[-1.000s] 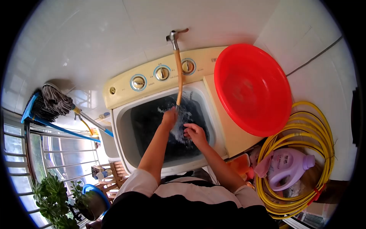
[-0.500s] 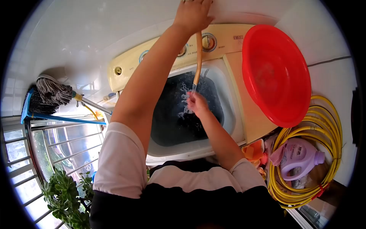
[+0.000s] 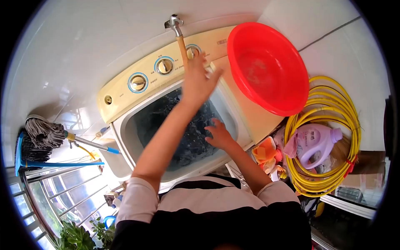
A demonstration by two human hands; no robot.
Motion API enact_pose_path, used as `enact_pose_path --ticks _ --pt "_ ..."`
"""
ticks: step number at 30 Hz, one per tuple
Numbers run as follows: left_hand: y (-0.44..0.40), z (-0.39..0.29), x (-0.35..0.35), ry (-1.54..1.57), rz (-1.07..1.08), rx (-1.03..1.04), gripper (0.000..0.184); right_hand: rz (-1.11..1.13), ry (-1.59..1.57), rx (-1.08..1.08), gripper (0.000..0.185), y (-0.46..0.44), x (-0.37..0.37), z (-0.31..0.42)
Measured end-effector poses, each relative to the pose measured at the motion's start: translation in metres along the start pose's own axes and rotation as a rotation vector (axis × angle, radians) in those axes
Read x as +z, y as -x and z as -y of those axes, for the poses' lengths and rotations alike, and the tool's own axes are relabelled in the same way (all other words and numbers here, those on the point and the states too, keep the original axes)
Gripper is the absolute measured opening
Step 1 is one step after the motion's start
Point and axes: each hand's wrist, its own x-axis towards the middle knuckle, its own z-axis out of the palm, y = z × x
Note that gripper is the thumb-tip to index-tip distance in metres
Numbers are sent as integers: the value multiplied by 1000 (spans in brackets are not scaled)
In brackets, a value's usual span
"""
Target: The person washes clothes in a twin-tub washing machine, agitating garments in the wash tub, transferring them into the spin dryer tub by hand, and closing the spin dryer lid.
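My left hand [image 3: 199, 82] is raised over the back edge of the wash tub [image 3: 127, 135], in front of the tan hose [image 3: 182, 49], fingers apart and slightly blurred. It appears to hold nothing. Lower and to its right, my right hand [image 3: 218, 134] hovers above the dark, rippled water [image 3: 183, 152] with spread fingers and nothing in them. The hose hangs from the metal tap [image 3: 175, 25] on the wall; its lower end is hidden behind my left hand. Behind the tub runs the cream control panel [image 3: 121, 96] with round knobs [image 3: 138, 83].
A red basin [image 3: 271, 68] rests on the machine's right side. Further right are a coiled yellow hose [image 3: 354, 125] and a purple detergent bottle [image 3: 313, 139]. On the left stand a mop [image 3: 45, 132], a blue broom [image 3: 19, 154] and green plants [image 3: 75, 236].
My left hand has come down from the tap to the hose. My right hand's fingers have spread, away from the hose. The tap has come back into view, and the camera view has shifted.
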Motion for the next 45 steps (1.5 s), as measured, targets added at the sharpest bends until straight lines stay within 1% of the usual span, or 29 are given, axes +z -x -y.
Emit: enact_pose_path --ticks 1,2,3,5,6,8,9,11,12,13,14,15,16,20,24,26,28,30,32,33,35,36,38,39,40,42,43,44,45 --pt "2 19 35 100 13 -114 87 29 -108 6 43 1 7 -4" --pt "5 -6 38 231 178 -338 92 28 -97 4 43 0 17 -8" --pt "6 -29 40 361 343 -557 98 4 -172 -53 44 -2 27 -14" --pt "9 -35 66 385 363 -647 79 -64 -317 -122 44 -1 30 -6" --pt "13 -32 75 391 352 -643 79 -59 -308 -132 44 2 33 -7" --pt "18 -22 82 740 486 -569 55 -177 -524 -222 42 3 47 -4" --pt "20 -18 83 731 447 -571 55 -153 -530 -252 42 12 43 1" --pt "30 -7 72 671 418 -624 42 -43 -149 -132 39 34 21 8" --pt "44 -7 57 776 364 -620 42 -69 -170 -153 37 32 19 10" --pt "56 -13 32 775 384 -665 41 -89 -194 -170 35 30 20 12" --pt "71 -24 -2 845 364 -675 41 -18 -200 -169 33 29 21 9" --pt "87 -21 -29 878 378 -687 40 25 -163 -197 33 29 19 10" --pt "102 -18 -52 911 399 -693 40 73 -142 -175 34 28 24 6" --pt "179 -9 -152 1083 183 -676 45 222 -65 -156 35 22 29 2" --pt "264 -8 -231 1105 -243 -649 53 302 -35 -183 34 19 27 7" --pt "308 -7 -260 1052 -459 -651 57 342 -24 -187 34 18 26 9" --pt "347 -18 -282 964 -650 -601 54 372 -27 -185 33 18 25 11" --pt "394 -15 -296 876 -859 -636 51 400 -42 -176 33 18 27 8" --pt "432 -20 -306 705 -942 -711 47 415 -116 -136 30 19 26 4" --pt "436 -28 -306 703 -945 -716 47 447 -90 -104 32 17 31 -2" --pt "439 -45 -308 513 -1095 -775 46 472 -117 -102 31 13 34 -8" --pt "447 -39 -310 511 -1098 -778 46 496 -148 -99 30 13 36 -8" --pt "464 -18 -314 254 -1107 -855 45 497 -156 -76 30 13 36 -9" --pt "461 -17 -317 340 -1146 -845 42 492 -164 -52 29 14 35 -10" --pt "459 -12 -322 338 -1137 -847 42 490 -169 -45 29 15 37 -9" --pt "455 0 -326 327 -1151 -949 47 453 -148 -66 29 16 35 -10" --pt "446 -3 -328 336 -1153 -971 46 429 -152 -74 28 16 35 -11" --pt "445 3 -330 336 -1140 -969 46 420 -157 -65 28 18 35 -11" --pt "448 10 -332 349 -1221 -887 42 365 -145 -69 27 21 34 -9"
